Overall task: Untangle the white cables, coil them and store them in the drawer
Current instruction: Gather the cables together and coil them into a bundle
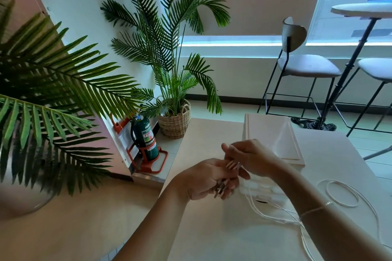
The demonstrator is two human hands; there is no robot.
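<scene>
1. The only writing that can be made out is on the green fire extinguisher (146, 136) by the wall, whose white label carries red letters reading "FIRE"; the smaller print below is too fine to read.
2. The left hand (206, 180) is held palm up over the table (212, 229), fingers curled round a small bunch of cable plugs (220, 189) whose ends stick out below the fingers.
3. The right hand (252, 158) sits just above and beyond it, fingertips pinching more plug ends (233, 165) where the two hands meet; motion blur hides how tightly it grips.
4. The white cables (275, 214) run from the hands down onto the table top and trail toward the right, passing under the right forearm.
5. One length lies in a loose round loop (342, 194) on the table, well to the right of the hands, with a further strand curving on toward the right edge of the view.
6. A white drawer unit (273, 137) stands on the table just behind the hands; its front is hidden by the hands, so whether a drawer is open cannot be told.
7. The table's left edge runs diagonally just left of the left wrist, with floor below it.
8. Bare table top lies between the forearms.
9. Past the table stand a potted palm in a woven basket (175, 123), a second palm's fronds (53, 95) at left, and bar stools (307, 68) beside a round high table (360, 9).
</scene>
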